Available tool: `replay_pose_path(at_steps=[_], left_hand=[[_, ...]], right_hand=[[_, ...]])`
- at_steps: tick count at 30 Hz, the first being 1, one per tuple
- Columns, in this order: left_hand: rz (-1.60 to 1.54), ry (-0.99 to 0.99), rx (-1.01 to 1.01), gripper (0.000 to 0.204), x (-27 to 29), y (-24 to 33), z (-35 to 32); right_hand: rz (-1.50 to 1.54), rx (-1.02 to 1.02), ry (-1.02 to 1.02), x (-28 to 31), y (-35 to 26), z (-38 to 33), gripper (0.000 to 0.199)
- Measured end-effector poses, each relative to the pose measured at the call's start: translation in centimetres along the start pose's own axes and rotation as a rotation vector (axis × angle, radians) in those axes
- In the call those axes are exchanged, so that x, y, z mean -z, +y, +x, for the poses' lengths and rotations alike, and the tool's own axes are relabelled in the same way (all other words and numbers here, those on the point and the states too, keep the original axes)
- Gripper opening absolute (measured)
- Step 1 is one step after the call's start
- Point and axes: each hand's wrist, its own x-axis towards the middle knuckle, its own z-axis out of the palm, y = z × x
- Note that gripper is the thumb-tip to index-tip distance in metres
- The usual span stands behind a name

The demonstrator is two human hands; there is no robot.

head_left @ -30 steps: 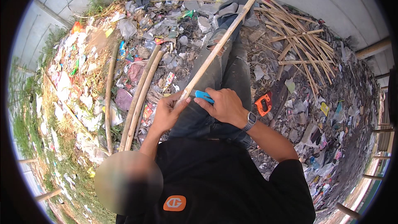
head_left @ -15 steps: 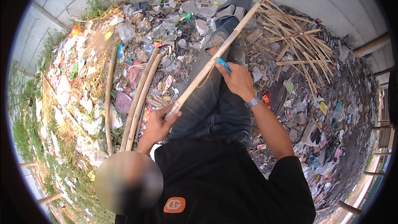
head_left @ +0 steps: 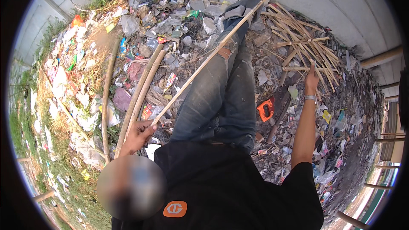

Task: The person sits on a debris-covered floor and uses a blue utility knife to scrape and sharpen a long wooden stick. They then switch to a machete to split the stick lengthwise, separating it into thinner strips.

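My left hand (head_left: 138, 137) is closed on the lower end of a long, narrow bamboo strip (head_left: 200, 70). The strip slants up to the right across my outstretched legs, its far end near my feet. My right hand (head_left: 312, 81), with a watch on the wrist, is stretched far out to the right. It is at the near side of a pile of thin bamboo strips (head_left: 306, 42); one finger points away from me, and the rest are hard to see. No blue-handled tool shows in it from here.
A saw with an orange handle (head_left: 266, 110) lies right of my legs. Several round bamboo poles (head_left: 145, 85) lie to my left. Litter (head_left: 179, 30) covers the ground, and a pale panel wall (head_left: 315, 0) stands beyond my feet.
My right hand has left the bamboo and swung right to the pile; its blue tool is out of sight. The piece in my left hand looks thinner and has shifted left. The saw is now uncovered.
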Motion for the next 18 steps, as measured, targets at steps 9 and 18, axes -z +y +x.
replay_pose_path(at_steps=[9, 18], left_hand=[[-0.021, -0.147, 0.032, 0.032, -0.3, 2.0, 3.9], [0.119, -0.114, -0.021, 0.032, 1.6, 1.4, 2.9]], right_hand=[[-0.014, 1.034, -0.226, -7.4, -15.7, -14.6, 0.051], [-0.249, 1.148, -0.772, -10.1, -18.1, -13.9, 0.022]])
